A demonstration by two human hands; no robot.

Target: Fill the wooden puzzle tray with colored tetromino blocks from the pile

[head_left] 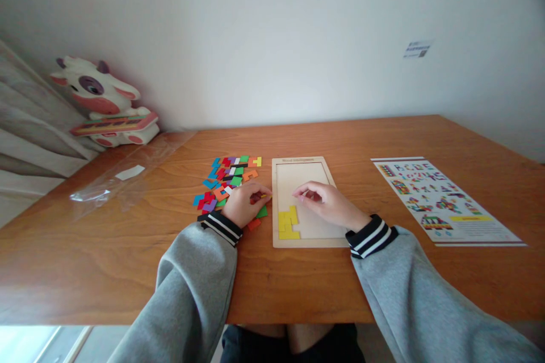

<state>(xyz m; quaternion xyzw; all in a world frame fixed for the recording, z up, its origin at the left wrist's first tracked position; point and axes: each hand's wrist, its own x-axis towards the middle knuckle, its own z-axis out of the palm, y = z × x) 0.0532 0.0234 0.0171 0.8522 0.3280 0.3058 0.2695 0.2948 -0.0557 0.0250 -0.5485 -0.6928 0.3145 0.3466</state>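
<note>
Your left hand (244,204) rests curled at the pile's near edge, its fingers (260,191) pinching a small piece (258,198), apparently red. Your right hand (326,201) hovers over the puzzle tray (313,164); its fingers are bent, and whether they hold anything cannot be told. From the left fingers, the tray lies at 3 o'clock, just beside them. The yellow pieces (288,222) sit in its near-left corner, at 5 o'clock. The loose pile (227,178) extends toward 11 o'clock across the desk (128,261).
</note>
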